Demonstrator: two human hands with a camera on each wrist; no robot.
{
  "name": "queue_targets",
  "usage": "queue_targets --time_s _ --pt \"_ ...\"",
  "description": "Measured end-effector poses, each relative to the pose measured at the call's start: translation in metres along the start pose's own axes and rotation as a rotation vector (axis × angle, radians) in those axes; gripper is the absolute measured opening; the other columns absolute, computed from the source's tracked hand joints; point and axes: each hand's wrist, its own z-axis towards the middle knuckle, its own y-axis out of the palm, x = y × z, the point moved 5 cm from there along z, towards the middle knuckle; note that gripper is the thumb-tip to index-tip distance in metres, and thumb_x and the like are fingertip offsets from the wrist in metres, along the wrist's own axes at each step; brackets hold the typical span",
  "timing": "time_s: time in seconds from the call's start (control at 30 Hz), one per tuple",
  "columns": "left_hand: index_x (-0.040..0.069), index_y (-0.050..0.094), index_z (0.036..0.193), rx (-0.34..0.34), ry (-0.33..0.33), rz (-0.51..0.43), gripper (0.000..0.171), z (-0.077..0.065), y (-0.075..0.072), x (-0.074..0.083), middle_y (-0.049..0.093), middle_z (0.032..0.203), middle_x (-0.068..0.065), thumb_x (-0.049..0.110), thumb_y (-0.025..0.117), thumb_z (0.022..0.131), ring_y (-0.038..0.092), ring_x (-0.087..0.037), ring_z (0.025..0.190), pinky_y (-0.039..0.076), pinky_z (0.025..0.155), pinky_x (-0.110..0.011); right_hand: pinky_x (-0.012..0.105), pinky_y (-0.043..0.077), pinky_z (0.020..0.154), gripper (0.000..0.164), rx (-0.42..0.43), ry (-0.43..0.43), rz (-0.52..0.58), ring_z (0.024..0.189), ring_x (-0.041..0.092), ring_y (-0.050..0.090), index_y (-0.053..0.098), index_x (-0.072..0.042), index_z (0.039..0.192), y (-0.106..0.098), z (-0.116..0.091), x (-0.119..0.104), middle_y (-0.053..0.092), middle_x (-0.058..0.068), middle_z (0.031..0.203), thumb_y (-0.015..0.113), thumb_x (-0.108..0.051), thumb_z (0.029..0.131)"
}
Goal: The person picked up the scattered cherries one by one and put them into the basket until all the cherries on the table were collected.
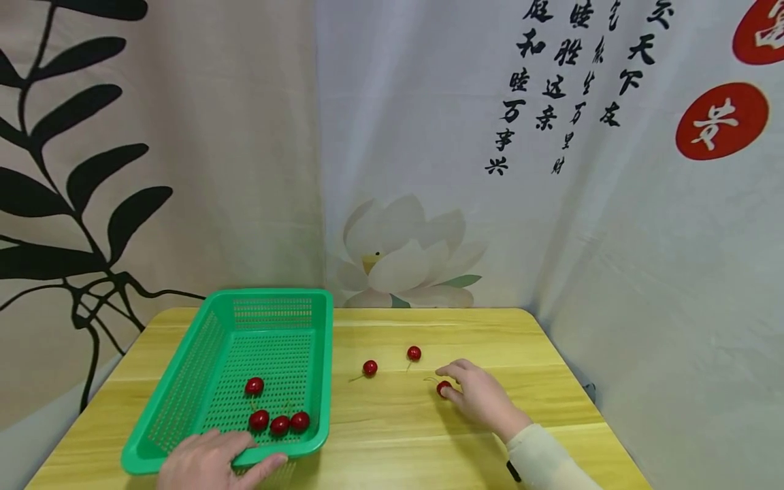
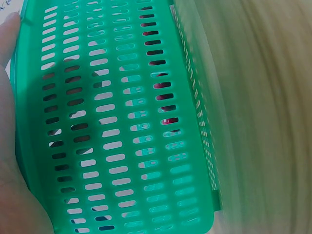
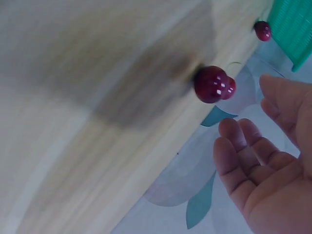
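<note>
My left hand [image 1: 205,461] grips the near rim of a green plastic basket [image 1: 324,381], fingers over the edge and thumb along its outer side. Several red cherries [image 1: 259,420] with thin stems lie in the basket's near part. Over the table, my right hand [image 1: 484,400] reaches around a cherry [image 1: 444,388], fingers apart. The right wrist view shows a gap between these fingers [image 3: 226,156] and the nearest cherry [image 3: 210,84]. Two more cherries lie between that hand and the basket, one [image 1: 369,368] closer to the basket, the other [image 1: 414,353] farther back.
The wooden table [image 1: 392,449] carries the basket on its left side. Behind it hangs a pale curtain [image 1: 245,136] printed with dark leaves, a lotus [image 1: 410,252] and writing. The basket's slotted wall [image 2: 112,117] fills much of the left wrist view.
</note>
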Motion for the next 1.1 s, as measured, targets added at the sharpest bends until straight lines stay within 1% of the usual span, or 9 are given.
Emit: queue_targets --time_s 0.13,0.23,0.43,0.53,0.7,0.87,1.1 --pt "0.039 0.058 0.06 -0.012 -0.006 -0.006 0.041 0.0 0.0 -0.001 0.048 0.052 0.023 0.079 0.068 0.067 0.04 -0.005 0.046 0.037 0.042 -0.029 0.041 0.055 0.074 0.033 -0.012 -0.014 -0.023 0.092 0.019 0.062 0.069 -0.014 0.12 0.008 -0.001 0.003 0.062 0.002 0.114 0.076 -0.018 0.088" --pt "0.04 0.059 0.061 0.003 -0.009 -0.005 0.041 -0.001 0.001 -0.002 0.05 0.053 0.022 0.08 0.068 0.066 0.043 -0.006 0.047 0.038 0.042 -0.03 0.042 0.055 0.076 0.033 -0.012 -0.024 -0.031 0.094 0.018 0.061 0.069 -0.013 0.119 0.012 -0.001 0.002 0.063 0.003 0.113 0.077 -0.017 0.087" --pt "0.04 0.057 0.059 0.021 -0.007 -0.005 0.042 -0.001 0.0 -0.002 0.047 0.051 0.022 0.08 0.069 0.065 0.04 -0.005 0.045 0.036 0.04 -0.028 0.04 0.056 0.077 0.032 -0.019 -0.046 -0.038 0.094 0.016 0.061 0.07 -0.014 0.118 0.017 -0.002 0.001 0.063 0.002 0.112 0.076 -0.015 0.087" --pt "0.04 0.057 0.058 0.026 -0.005 -0.005 0.042 -0.001 0.0 -0.001 0.047 0.051 0.022 0.08 0.069 0.066 0.04 -0.005 0.045 0.036 0.04 -0.028 0.041 0.056 0.077 0.031 -0.022 -0.06 -0.034 0.094 0.016 0.061 0.07 -0.014 0.118 0.019 -0.001 0.0 0.063 0.002 0.111 0.076 -0.015 0.087" --pt "0.04 0.057 0.059 0.011 -0.012 -0.008 0.042 -0.001 0.0 -0.002 0.047 0.052 0.022 0.079 0.069 0.066 0.041 -0.005 0.046 0.037 0.041 -0.029 0.041 0.055 0.078 0.03 -0.04 -0.064 -0.034 0.094 0.015 0.06 0.071 -0.014 0.117 0.024 0.001 0.001 0.063 0.001 0.11 0.076 -0.014 0.087" --pt "0.04 0.057 0.059 -0.008 -0.017 -0.007 0.042 -0.001 0.001 -0.002 0.048 0.052 0.022 0.08 0.068 0.067 0.042 -0.006 0.046 0.037 0.042 -0.03 0.041 0.055 0.077 0.03 -0.038 -0.062 -0.036 0.094 0.015 0.06 0.071 -0.014 0.116 0.027 0.002 0.002 0.063 0.001 0.109 0.077 -0.014 0.086" --pt "0.04 0.058 0.059 0.008 -0.009 -0.004 0.042 -0.001 0.0 -0.002 0.05 0.053 0.021 0.08 0.068 0.066 0.044 -0.005 0.047 0.038 0.042 -0.029 0.04 0.056 0.076 0.028 -0.045 -0.07 -0.035 0.092 0.014 0.06 0.071 -0.014 0.114 0.031 0.001 0.003 0.064 0.0 0.107 0.077 -0.012 0.086"
